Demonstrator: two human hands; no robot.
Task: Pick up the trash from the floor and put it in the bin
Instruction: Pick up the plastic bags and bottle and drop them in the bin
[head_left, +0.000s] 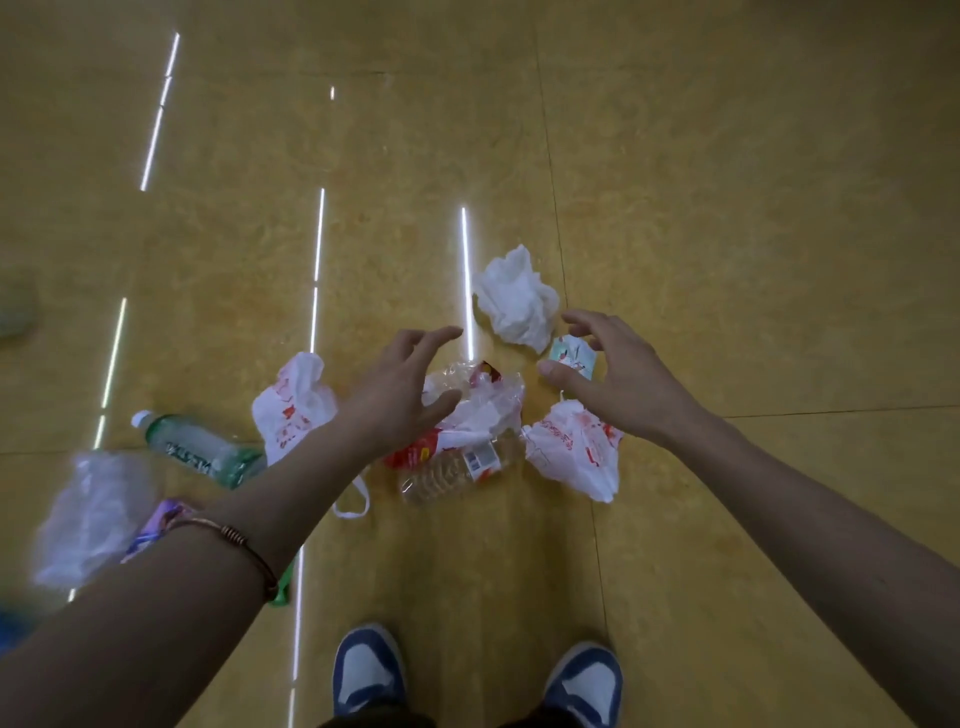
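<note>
Trash lies scattered on the yellow floor. My left hand (400, 389) hovers open above a pile of clear crumpled plastic and a red wrapper (483, 400), with a clear plastic bottle (457, 467) lying just in front of it. My right hand (613, 374) is open with spread fingers over a small pale green packet (569, 356). A crumpled white tissue (517, 299) lies beyond the hands. Two white bags with red print lie to the left (291, 405) and to the right (576, 449). A green-labelled bottle (197, 447) lies further left. No bin is in view.
A clear crumpled plastic bag (88, 514) and a purple wrapper (156, 525) lie at the far left under my left forearm. My two blue and white shoes (369, 670) stand at the bottom edge. Bright ceiling-light streaks reflect off the glossy floor.
</note>
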